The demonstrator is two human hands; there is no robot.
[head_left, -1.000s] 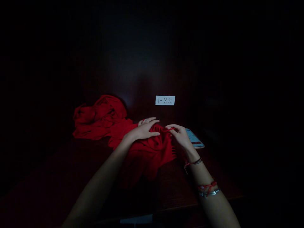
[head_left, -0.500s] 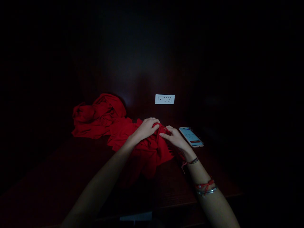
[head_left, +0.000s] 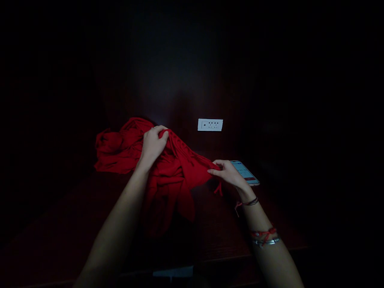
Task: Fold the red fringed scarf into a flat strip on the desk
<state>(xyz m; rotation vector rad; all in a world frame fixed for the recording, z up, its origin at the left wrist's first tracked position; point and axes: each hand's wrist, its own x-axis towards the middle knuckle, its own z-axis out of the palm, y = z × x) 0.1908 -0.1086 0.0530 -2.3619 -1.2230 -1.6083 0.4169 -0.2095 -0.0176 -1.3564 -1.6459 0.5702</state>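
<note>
The left hand (head_left: 153,145) and right hand (head_left: 228,173) pinch one edge of the red cloth (head_left: 188,166), bunched on the tabletop (head_left: 223,236); the nearby phone (head_left: 246,173) shows writing too small to read.

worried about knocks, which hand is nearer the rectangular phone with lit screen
Right: the right hand, pinching the red fringed cloth, is just left of the lit-screened phone. The left hand holds the cloth farther left.

Cloth (head_left: 189,170) on table (head_left: 222,238), left of phone (head_left: 246,173); socket panel (head_left: 210,125) on wall (head_left: 180,76) behind both
</note>
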